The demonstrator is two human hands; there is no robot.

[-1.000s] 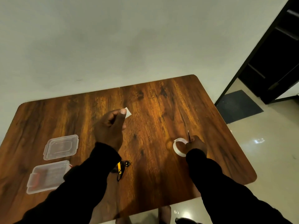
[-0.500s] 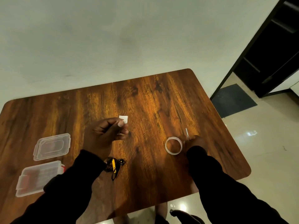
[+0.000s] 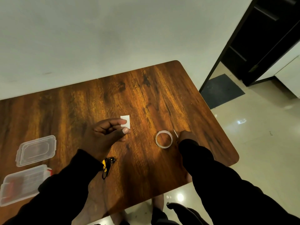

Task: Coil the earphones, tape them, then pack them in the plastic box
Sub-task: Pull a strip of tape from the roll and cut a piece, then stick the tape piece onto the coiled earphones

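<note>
My left hand [image 3: 107, 135] hovers over the middle of the wooden table [image 3: 162, 98] with a short white piece of tape [image 3: 125, 121] stuck to its index fingertip, thumb just below. The coiled black and yellow earphones [image 3: 107, 165] lie on the table beside my left wrist, partly hidden by the sleeve. A clear tape roll [image 3: 164, 139] lies flat to the right. Right of it, my right hand [image 3: 186, 136] rests closed around small scissors [image 3: 175, 133], only a blade tip showing. The plastic box [image 3: 24, 184] and its lid [image 3: 36, 150] sit at the far left.
The table's right edge and rounded front corner [image 3: 233, 158] are close to my right arm. A white wall stands behind the table. A dark doorway [image 3: 263, 38] and a floor mat [image 3: 222, 91] are at the right. Glossy floor tiles lie below.
My left hand has come down and forward with the tape piece. The tape roll now lies flat, apart from my right hand, which still grips the scissors.
</note>
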